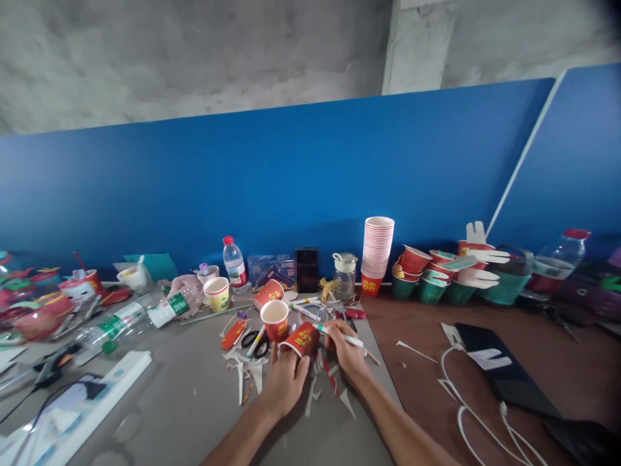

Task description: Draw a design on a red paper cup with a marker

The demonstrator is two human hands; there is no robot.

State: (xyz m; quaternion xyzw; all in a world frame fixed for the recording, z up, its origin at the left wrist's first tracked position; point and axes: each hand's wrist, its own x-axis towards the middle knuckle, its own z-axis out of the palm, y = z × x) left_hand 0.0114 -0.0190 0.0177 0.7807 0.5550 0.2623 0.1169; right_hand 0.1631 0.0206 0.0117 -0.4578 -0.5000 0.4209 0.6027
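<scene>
My left hand (pixel 286 378) grips a red paper cup (pixel 301 340) with yellow lettering, tipped on its side with its mouth toward the left. Some of its fingers are hidden inside or behind the cup. In my right hand (pixel 347 353) is a marker pen (pixel 339 334) with a white barrel, its green end at the cup's base. Just behind the left hand stands another red paper cup (pixel 275 320), upright. Black-handled scissors (pixel 256 344) and a second marker (pixel 255 342) lie to its left. Paper scraps (pixel 252 370) are scattered around both hands.
A tall stack of paper cups (pixel 377 249) stands by the blue partition (pixel 310 175). Decorated cups (pixel 431 285) are grouped to the right, near a dark phone (pixel 504 369) and white cable (pixel 456 388). Plastic bottles (pixel 126 317) lie left, behind a power strip (pixel 111 395).
</scene>
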